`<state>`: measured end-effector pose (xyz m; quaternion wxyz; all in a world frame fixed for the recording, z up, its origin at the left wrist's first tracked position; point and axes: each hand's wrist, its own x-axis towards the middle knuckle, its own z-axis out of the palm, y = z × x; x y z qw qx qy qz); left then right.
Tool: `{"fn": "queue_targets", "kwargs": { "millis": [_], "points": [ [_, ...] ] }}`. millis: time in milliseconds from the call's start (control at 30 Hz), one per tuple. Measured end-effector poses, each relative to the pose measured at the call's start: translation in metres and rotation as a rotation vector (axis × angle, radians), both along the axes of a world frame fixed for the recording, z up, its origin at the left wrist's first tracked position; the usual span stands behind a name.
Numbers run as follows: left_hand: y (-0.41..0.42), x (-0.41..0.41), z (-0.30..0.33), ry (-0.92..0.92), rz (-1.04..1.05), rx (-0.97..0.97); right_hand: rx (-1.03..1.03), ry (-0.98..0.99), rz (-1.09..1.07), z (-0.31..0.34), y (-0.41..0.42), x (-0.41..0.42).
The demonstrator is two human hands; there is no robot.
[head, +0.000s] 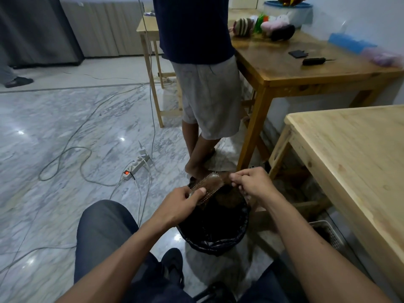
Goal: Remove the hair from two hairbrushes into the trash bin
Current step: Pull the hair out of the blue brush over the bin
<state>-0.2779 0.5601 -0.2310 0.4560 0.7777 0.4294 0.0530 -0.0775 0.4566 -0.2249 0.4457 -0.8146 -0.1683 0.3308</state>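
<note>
Held the hairbrush (pixel 205 186) in the left hand (pixel 183 204), fingers closed around its lower end, thumb pressed along the edge of the bristles. Pinched a mat of brown hair (pixel 220 178) with the right hand (pixel 251 182), thumb and fingertips shut on the clump at the brush's far end, remaining fingers curled. Kept both hands directly over the trash bin (pixel 218 241), lined with a black bag and standing just beneath and between the wrists.

Judged the step in hand as peeling the hair off the first brush. Best done, probably, by pulling the mat along the line of the bristles rather than straight across them, lifting from the edge so it comes away in one sheet. Worth gripping the brush firmly and staying low over the bin so loose strands drop inside and not onto the marble floor (pixel 65 127).

Could not make out the brush handle, covered by the left palm. Could not tell how much hair was rooted among the pins, since motion blur softened that area. Saw a brownish mass just below the right hand inside the dark bag, possibly hair, not certain. Found no second brush for sure; a dark object (pixel 313 61) lay well beyond the right hand on a wooden table (pixel 284 73), too small to identify.
</note>
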Motion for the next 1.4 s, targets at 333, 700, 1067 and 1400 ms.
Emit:
{"fn": "queue_targets", "kwargs": {
  "millis": [333,700,1067,1400],
  "points": [
    [0.027,-0.013,0.009,0.036,0.083,0.055,-0.044,-0.058,-0.271,0.002,0.008,0.008],
    [0.015,-0.014,0.003,0.083,0.067,0.274,-0.08,-0.001,0.052,0.016,-0.003,0.002],
    [0.0,0.0,0.008,0.07,-0.019,0.287,0.105,-0.068,0.047,0.0,0.003,-0.021],
    [0.016,-0.022,0.012,0.041,0.006,0.302,-0.007,-0.08,-0.263,0.0,0.007,0.007]
  ]
}}
